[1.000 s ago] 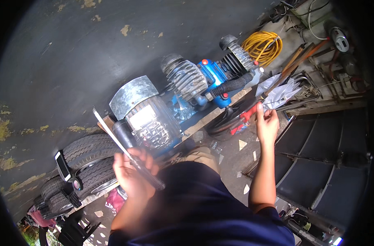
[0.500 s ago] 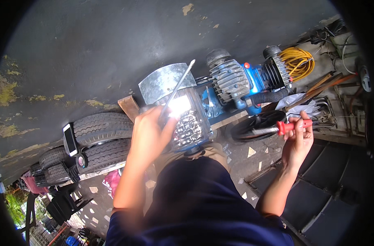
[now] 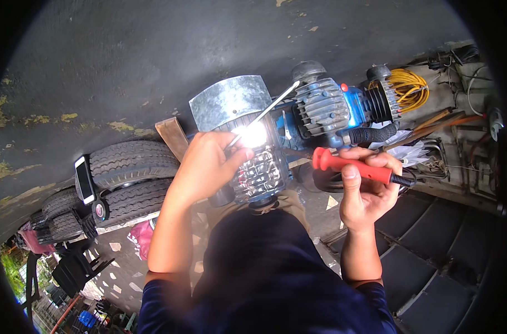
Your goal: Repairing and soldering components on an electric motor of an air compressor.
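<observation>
My left hand point(image 3: 206, 164) is closed on a thin metal rod point(image 3: 267, 109) like a screwdriver shaft. Its pale flattened tip points up and right, and any handle is hidden in the fingers. Just beneath that hand is a lamp-like unit point(image 3: 260, 177) with shiny faceted squares under a clear ribbed cover, glaring brightly at its top. A curved grey metal sheet point(image 3: 229, 100) stands behind it. On the right, my right hand point(image 3: 367, 195) grips a soldering iron point(image 3: 358, 167) by its red handle. The handle's flange faces left and its black cord guard right; its metal barrel is not visible.
Beyond the lamp-like unit stands a blue air compressor point(image 3: 325, 108) with finned heads. A yellow hose coil point(image 3: 407, 91) hangs at the far right. Tyres point(image 3: 134, 165) sit at the left, with a white phone point(image 3: 84, 179) beside them. Dark panels point(image 3: 431, 239) lie at lower right.
My right hand has moved left and nearer the middle with the soldering iron, whose barrel has gone from sight. The rod in my left hand has tilted further right.
</observation>
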Action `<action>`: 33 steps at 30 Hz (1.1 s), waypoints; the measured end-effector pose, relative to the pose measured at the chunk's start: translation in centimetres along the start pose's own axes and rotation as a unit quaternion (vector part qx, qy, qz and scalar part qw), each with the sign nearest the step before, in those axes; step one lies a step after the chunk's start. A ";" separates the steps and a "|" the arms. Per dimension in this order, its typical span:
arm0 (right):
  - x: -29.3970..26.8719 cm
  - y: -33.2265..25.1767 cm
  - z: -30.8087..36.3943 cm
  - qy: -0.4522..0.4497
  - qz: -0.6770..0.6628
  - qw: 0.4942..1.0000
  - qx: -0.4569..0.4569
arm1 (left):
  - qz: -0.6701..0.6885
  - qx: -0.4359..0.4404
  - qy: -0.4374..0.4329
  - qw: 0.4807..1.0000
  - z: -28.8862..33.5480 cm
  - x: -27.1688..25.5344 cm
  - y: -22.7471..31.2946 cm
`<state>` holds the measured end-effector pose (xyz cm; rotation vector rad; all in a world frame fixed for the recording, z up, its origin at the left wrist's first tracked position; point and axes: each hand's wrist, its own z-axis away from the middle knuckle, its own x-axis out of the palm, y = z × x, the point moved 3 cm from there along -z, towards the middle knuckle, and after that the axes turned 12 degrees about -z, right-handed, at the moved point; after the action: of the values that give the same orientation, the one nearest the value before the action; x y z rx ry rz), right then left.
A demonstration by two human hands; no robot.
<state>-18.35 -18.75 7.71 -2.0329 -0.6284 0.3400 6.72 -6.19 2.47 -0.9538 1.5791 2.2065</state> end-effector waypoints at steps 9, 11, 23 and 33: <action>0.7 0.2 -0.3 -0.064 0.009 0.998 0.000 | 0.011 0.010 -0.002 1.000 -0.2 0.5 -1.1; 0.6 0.1 -0.7 -0.077 0.007 0.997 0.010 | 0.012 0.004 -0.008 1.000 -0.3 0.4 -1.0; 1.5 0.2 -2.5 -0.075 -0.005 0.997 0.032 | -0.003 0.002 -0.004 1.000 -0.3 0.6 -1.4; 2.9 -0.1 -3.6 -0.092 0.053 0.994 0.002 | 0.010 0.025 0.005 1.000 -0.3 0.4 -1.1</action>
<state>-14.23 -19.66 9.71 -2.0500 -0.6316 0.5968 7.18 -6.10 1.38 -0.9407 1.6456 2.1685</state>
